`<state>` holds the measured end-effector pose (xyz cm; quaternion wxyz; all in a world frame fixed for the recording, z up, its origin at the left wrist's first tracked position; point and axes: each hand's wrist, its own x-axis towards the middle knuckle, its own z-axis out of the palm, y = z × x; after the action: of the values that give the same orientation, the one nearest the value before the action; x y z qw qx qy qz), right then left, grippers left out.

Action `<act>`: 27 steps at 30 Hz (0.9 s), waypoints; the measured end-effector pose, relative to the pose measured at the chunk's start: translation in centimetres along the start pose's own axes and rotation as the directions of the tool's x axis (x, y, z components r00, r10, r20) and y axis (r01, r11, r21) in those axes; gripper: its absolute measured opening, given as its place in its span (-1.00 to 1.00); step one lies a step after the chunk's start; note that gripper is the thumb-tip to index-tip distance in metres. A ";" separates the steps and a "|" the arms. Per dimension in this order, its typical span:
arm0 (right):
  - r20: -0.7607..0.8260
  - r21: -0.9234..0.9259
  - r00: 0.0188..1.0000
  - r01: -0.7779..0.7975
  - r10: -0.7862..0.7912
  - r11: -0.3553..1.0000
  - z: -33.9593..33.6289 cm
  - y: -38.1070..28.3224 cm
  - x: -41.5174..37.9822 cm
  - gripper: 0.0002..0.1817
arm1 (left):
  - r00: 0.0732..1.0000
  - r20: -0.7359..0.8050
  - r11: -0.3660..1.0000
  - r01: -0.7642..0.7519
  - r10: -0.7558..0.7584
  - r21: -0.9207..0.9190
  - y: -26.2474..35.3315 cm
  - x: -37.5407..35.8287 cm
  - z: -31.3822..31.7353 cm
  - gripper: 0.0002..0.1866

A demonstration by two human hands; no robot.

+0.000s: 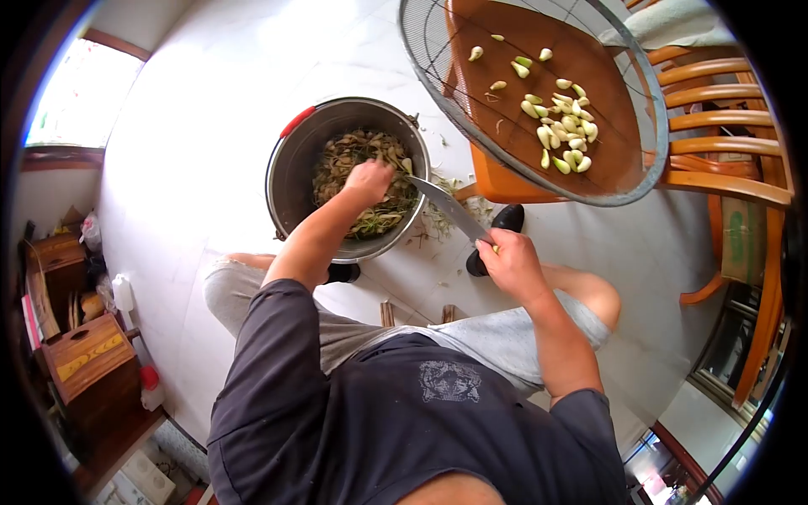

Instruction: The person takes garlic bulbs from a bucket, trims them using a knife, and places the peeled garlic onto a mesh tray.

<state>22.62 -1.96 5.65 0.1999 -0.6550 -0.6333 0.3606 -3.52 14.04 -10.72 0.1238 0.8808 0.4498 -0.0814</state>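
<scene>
My right hand [512, 263] grips a knife [454, 210] by its handle, and the broad blade slants up and left across the rim of a metal bucket [282, 194]. Over the bucket's opening, my left hand [369, 181] is closed, its fingers pinched together. A pale garlic clove [406, 165] shows just beyond those fingertips, close to the knife's tip; the grip on it is partly hidden. Dry garlic skins and stalks [341, 164] fill the lower part of the bucket. Peeled garlic cloves [572, 126] lie in a round mesh sieve [539, 187] at the upper right.
The sieve rests on a wooden chair [715, 147] to the right. Skin scraps [442, 220] litter the tiled floor beside the bucket. My black shoes [507, 219] stand near the bucket's base. A small wooden cabinet [93, 358] is at the far left.
</scene>
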 end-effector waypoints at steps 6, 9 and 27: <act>-0.017 -0.002 0.997 0.081 -0.081 0.997 0.7 -0.3 0.2 -0.79 | 0.892 -0.184 0.787 0.248 -0.413 -0.564 -1.4 -2.9 -2.5 -0.69; 0.000 -0.015 0.999 0.054 -0.054 0.998 0.9 -0.8 0.4 -0.79 | 0.817 0.110 0.144 0.229 -0.566 -0.963 -2.1 -3.7 -2.1 -0.63; -0.205 0.235 0.962 0.227 -0.180 0.945 2.0 -5.1 0.4 -0.84 | 0.944 0.143 -0.874 -0.208 -0.297 -0.440 8.2 -10.2 -6.7 -0.80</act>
<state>17.61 -1.34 7.87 0.3758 -0.5846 -0.6249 0.3557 -2.57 3.46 -0.51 0.8067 0.0339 0.2825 0.5179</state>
